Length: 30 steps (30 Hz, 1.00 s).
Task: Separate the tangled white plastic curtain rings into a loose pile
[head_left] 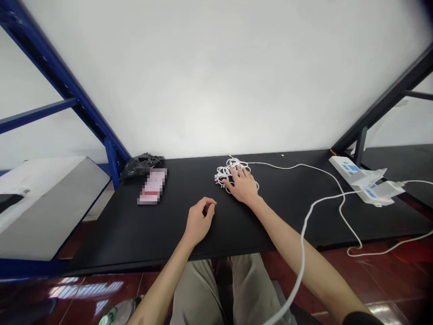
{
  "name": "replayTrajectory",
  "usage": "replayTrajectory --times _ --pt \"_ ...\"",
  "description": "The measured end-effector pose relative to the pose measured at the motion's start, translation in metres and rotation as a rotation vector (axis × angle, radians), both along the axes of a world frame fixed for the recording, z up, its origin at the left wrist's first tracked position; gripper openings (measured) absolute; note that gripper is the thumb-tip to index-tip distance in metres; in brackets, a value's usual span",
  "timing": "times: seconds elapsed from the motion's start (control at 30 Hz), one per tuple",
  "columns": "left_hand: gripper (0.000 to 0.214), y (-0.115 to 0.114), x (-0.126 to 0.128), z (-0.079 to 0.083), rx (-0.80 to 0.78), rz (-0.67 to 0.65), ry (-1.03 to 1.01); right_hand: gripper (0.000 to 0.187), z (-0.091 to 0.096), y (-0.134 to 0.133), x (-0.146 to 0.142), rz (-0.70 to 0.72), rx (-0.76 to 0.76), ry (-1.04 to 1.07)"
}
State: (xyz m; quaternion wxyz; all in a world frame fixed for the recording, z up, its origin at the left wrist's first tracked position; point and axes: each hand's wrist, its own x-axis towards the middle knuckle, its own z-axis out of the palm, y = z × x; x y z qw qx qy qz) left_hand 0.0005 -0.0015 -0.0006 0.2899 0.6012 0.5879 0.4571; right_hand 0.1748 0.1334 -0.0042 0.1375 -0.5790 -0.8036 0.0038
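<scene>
A tangled pile of thin white cables [223,172] with small plug ends lies near the back middle of the black table [179,234]. My right hand [244,184] rests palm down on the pile's right side, its fingers spread out and covering part of the cables. Closer to the front edge, my left hand [199,220] lies on the table, apart from the pile. Its fingers are curled, with thumb and index tips close together, and nothing shows between them.
A white power strip [358,180] with a cord plugged in sits at the right. One long white cable [306,225] crosses over my right forearm. At the left are a black plastic bag [140,164], a blurred pink item [153,185] and a white box [50,203]. Blue posts [91,113] rise there.
</scene>
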Motion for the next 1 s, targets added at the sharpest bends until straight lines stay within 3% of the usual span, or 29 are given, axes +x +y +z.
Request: replayTrajectory --times 0.1,0.23,0.37,0.53,0.63,0.73,0.87,1.0 --pt "0.014 -0.001 0.0 0.001 0.033 0.008 0.068 0.073 -0.001 -0.001 0.001 0.01 0.047 0.012" --pt "0.014 0.007 0.0 -0.002 0.185 0.06 0.338 0.066 0.008 -0.006 0.003 0.029 0.216 0.096" --pt "0.025 0.029 -0.003 -0.013 0.203 0.111 0.494 0.049 0.019 -0.019 0.0 0.179 0.321 0.233" --pt "0.027 0.058 -0.015 -0.02 0.112 0.145 0.632 0.035 0.014 -0.047 -0.018 0.588 0.099 0.165" --pt "0.023 0.069 -0.02 -0.014 0.105 0.128 0.782 0.028 0.008 -0.059 -0.029 0.717 0.018 0.072" --pt "0.029 0.076 -0.02 -0.008 0.141 0.103 0.883 0.024 0.007 -0.063 -0.032 0.714 0.012 0.082" --pt "0.045 0.079 -0.019 -0.005 0.308 -0.126 0.961 0.019 0.009 -0.06 -0.031 0.699 -0.024 0.149" --pt "0.029 0.078 -0.022 -0.007 0.361 -0.193 0.924 0.021 0.011 -0.056 -0.029 0.678 -0.009 0.27"
